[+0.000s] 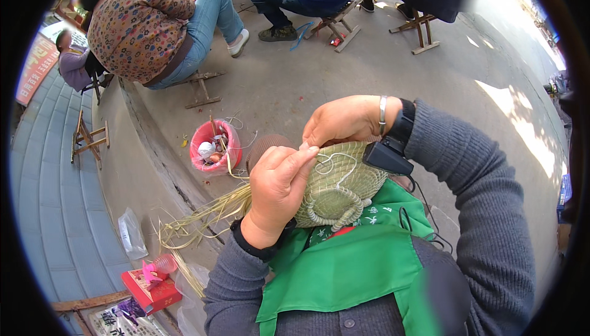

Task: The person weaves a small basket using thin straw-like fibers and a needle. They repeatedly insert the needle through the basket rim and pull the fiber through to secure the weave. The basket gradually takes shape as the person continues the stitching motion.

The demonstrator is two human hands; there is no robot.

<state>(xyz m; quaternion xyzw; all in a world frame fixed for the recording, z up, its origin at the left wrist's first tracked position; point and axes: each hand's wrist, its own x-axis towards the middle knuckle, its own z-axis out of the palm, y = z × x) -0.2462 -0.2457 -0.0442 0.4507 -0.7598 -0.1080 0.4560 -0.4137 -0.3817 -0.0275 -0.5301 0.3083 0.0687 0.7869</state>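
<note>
A woven straw basket (368, 165) lies tilted on my lap over the green apron (343, 267), with a ring-shaped coil handle (311, 209) towards me. My left hand (279, 181) pinches thumb against fingers at the basket's edge, where white thread (352, 167) loops across the weave. Loose straw strands (221, 207) trail leftwards from beneath this hand. My right hand (348, 117) arches over the far edge, its curled fingertips meeting the left ones. What lies between the right fingertips is too small and hidden to tell.
A pink-lined bucket (215, 144) holding odds and ends stands left of my knee. A red box (152, 290) with a plastic bottle (163, 264) lies lower left. Wooden folding stools (90, 137) and seated people (138, 31) are around. A black cable (426, 202) hangs at my right.
</note>
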